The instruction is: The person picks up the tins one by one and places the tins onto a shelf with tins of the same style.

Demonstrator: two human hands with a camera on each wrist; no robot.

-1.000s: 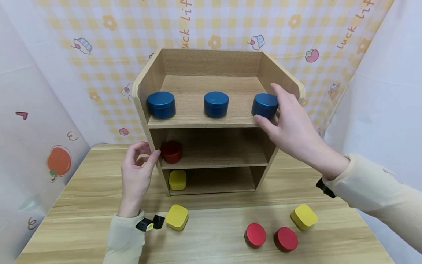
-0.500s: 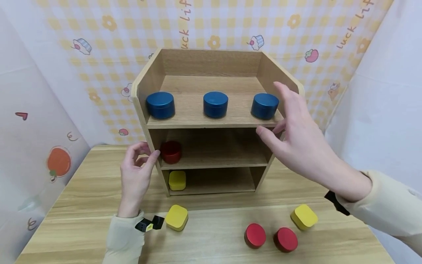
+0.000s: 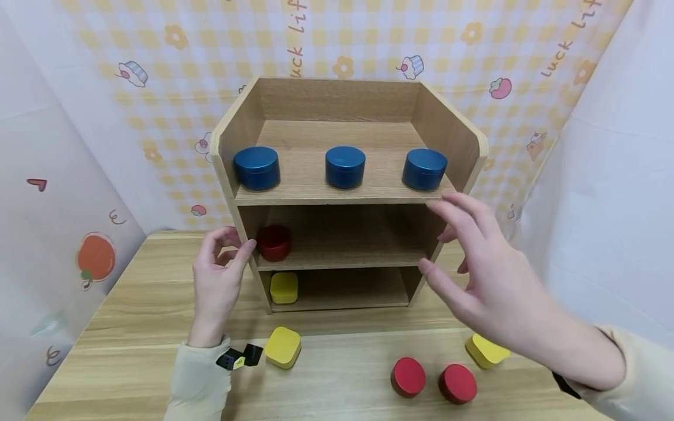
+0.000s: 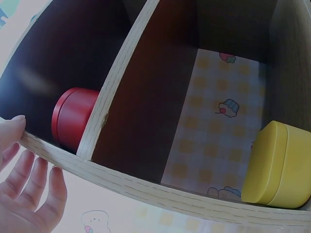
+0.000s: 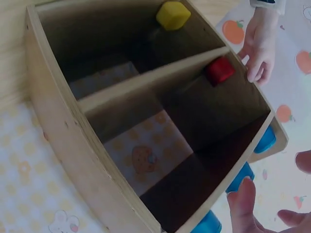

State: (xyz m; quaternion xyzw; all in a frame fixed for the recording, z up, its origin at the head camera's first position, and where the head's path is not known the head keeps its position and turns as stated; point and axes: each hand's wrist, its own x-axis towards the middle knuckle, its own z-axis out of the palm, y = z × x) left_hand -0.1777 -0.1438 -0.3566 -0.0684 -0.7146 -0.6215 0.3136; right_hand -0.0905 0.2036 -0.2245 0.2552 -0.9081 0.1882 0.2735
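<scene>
A wooden shelf unit (image 3: 337, 202) stands upright with three levels. My left hand (image 3: 217, 286) pinches its left side panel, thumb (image 4: 12, 131) on the front edge and fingers outside. My right hand (image 3: 497, 280) hovers before the shelf's right side, fingers spread and holding nothing. Along the top level sit a left blue tin (image 3: 257, 168), a middle blue tin (image 3: 344, 167) and a right blue tin (image 3: 424, 169). One red tin (image 4: 77, 116) sits at the left of the middle level. Below it, at the left of the bottom level, is a yellow tin (image 4: 279, 165).
On the wooden table (image 3: 337, 380) in front lie a yellow tin (image 3: 282, 348) at left and two red tins, one red tin (image 3: 408, 377) beside another red tin (image 3: 457, 383). Another yellow tin (image 3: 485, 351) lies partly behind my right forearm. A patterned cloth (image 3: 342, 35) hangs behind.
My right hand has come away from the right blue tin, moving down and toward me. That tin stays on the top level. The left hand keeps its hold on the side panel.
</scene>
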